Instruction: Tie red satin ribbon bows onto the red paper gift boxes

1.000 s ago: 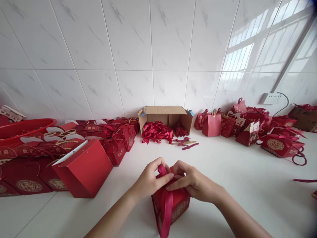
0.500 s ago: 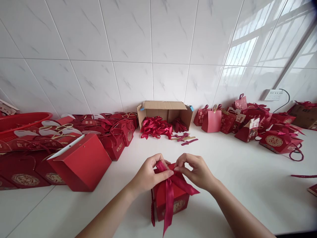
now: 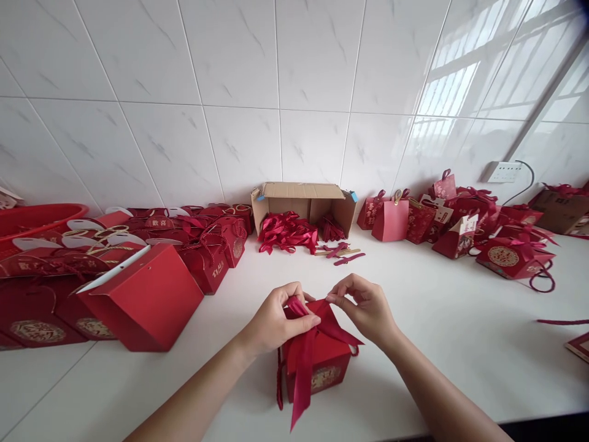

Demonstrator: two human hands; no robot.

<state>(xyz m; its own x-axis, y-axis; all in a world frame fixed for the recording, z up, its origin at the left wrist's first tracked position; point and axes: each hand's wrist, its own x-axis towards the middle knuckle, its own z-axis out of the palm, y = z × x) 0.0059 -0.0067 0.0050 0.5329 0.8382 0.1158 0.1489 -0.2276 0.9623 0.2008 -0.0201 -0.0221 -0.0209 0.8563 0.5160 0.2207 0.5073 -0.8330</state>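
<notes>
A small red gift box [image 3: 298, 363] with a gold emblem on its front stands on the white table before me. A dark red satin ribbon [image 3: 304, 387] lies across its top, with one tail hanging down the front and another reaching to the right. My left hand [image 3: 283, 319] pinches the ribbon at the top of the box between thumb and fingers. Over the box's back right, my right hand [image 3: 361, 307] has thumb and forefinger pressed together on the ribbon's edge. A twisted cord hangs at the box's left side.
An open cardboard box [image 3: 304, 191] by the tiled wall holds bundles of ribbon [image 3: 288, 232]. Rows of red gift boxes [image 3: 207, 261] and a larger red box [image 3: 151, 294] fill the left. More boxes and bags [image 3: 506, 255] stand at right, near a power strip [image 3: 504, 172].
My right hand has shifted slightly right and up, drawing away from the left. The ribbon's right part now lies flatter across the box top. The view has tilted a little.
</notes>
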